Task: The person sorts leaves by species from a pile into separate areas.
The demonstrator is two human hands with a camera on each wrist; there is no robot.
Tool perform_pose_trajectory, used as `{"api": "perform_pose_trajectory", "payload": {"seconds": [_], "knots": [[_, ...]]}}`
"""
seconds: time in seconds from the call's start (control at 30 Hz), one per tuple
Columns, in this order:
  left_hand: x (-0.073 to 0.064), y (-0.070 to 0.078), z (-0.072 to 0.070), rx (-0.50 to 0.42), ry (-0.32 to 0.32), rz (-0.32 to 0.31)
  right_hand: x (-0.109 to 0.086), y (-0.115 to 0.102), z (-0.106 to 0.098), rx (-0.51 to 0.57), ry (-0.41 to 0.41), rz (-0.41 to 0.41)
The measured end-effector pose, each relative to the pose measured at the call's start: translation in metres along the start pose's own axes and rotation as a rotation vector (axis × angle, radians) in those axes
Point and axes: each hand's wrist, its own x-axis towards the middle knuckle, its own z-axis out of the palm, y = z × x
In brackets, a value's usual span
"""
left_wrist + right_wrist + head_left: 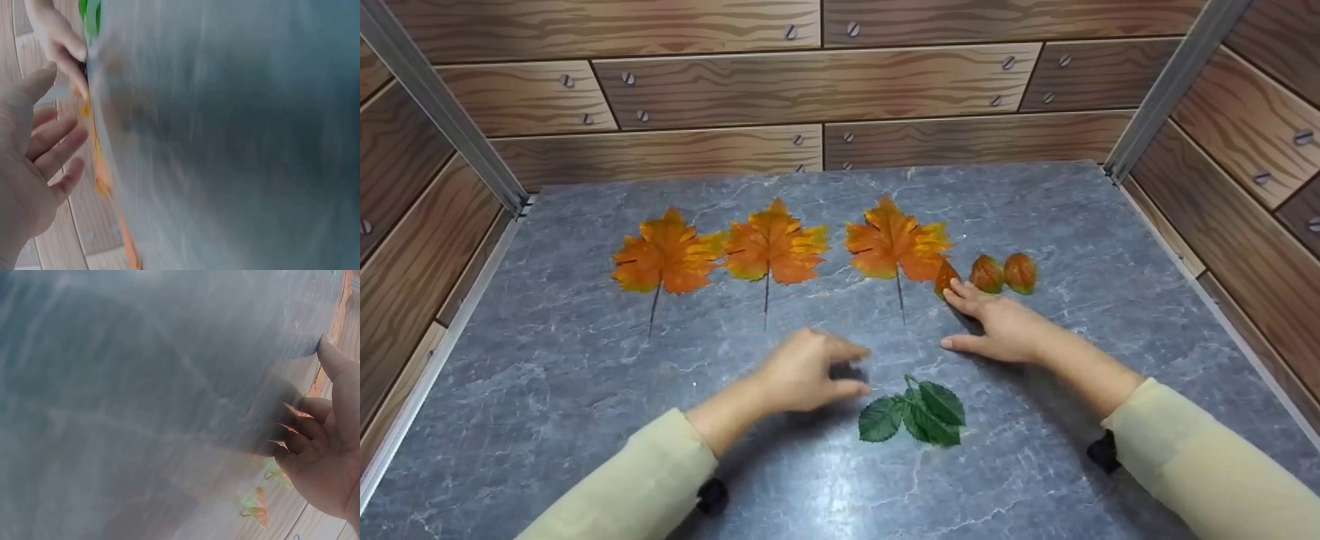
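In the head view my right hand [1006,328] rests its fingertips on a small orange leaf [944,274], whose upper part overlaps the edge of a large orange maple leaf [892,244]. The thumb is spread away from the fingers. Two more small orange-green leaves, a middle one [985,271] and an outer one [1020,272], lie just beyond that hand. My left hand [804,373] is over the table with nothing in it, its fingers loosely bent. Nearest to it is a green leaf sprig [934,412]. In the left wrist view the left palm [28,180] looks bare.
Two further maple leaves with stems, a left one [666,255] and a middle one [774,244], lie in a row on the grey marbled table [585,420]. Wood-patterned panels [810,82] enclose the back and sides, with metal posts [1174,90] at the corners.
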Motion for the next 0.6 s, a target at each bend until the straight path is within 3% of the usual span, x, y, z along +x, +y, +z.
{"api": "perform_pose_trajectory", "payload": {"seconds": [0.23,0.6], "knots": [[0.004,0.009,0.021,-0.139,-0.076,-0.004,0.0,0.001,0.0,0.02,-0.006,-0.002],[0.007,0.014,0.033,-0.025,-0.155,-0.04,-0.001,-0.001,-0.002,0.028,-0.011,-0.001]]}}
